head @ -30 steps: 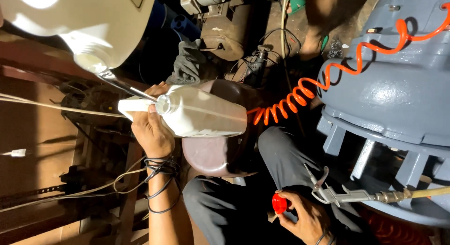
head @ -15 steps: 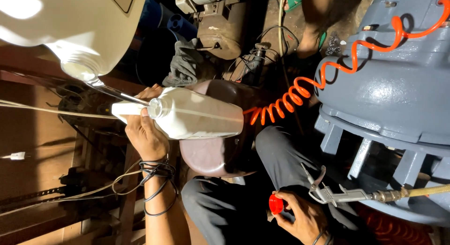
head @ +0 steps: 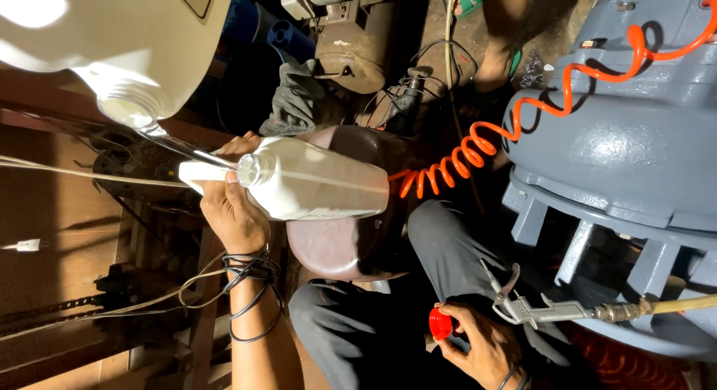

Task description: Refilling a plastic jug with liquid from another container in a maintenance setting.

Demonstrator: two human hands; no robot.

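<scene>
- Two white plastic containers are in view: one large canister [head: 112, 39] at upper left, tipped with its open mouth downward, and one smaller jug [head: 321, 179] lying roughly level at centre, neck pointing left.
- A thin clear stream of liquid [head: 183, 146] runs from the canister mouth toward the open neck of the jug.
- Left hand [head: 231, 211]: fingers wrapped around the jug's neck end and handle, grasping it from below; wrist bent upward, forearm rising from the bottom edge of the view. Several loops of dark cord [head: 250, 274] circle the wrist.
- Right hand [head: 478, 341]: low at right, near the knee, fingers curled with the thumb and fingertips pinching one red cap [head: 440, 323].
- One metal air blow gun [head: 534, 306] lies just beside the right hand, joined to a yellowish hose [head: 680, 305]; whether the hand touches it cannot be told.
- One orange coiled hose [head: 523, 114] stretches from behind the jug up across one large grey-blue cast machine housing [head: 635, 151] at right.
- One dark maroon rounded tank [head: 351, 241] sits directly behind and below the jug.
- One grey rag [head: 295, 99] lies above the jug, near a rusty motor [head: 351, 54].
- Grey trousers [head: 388, 315] cover the bent legs between the two hands.
</scene>
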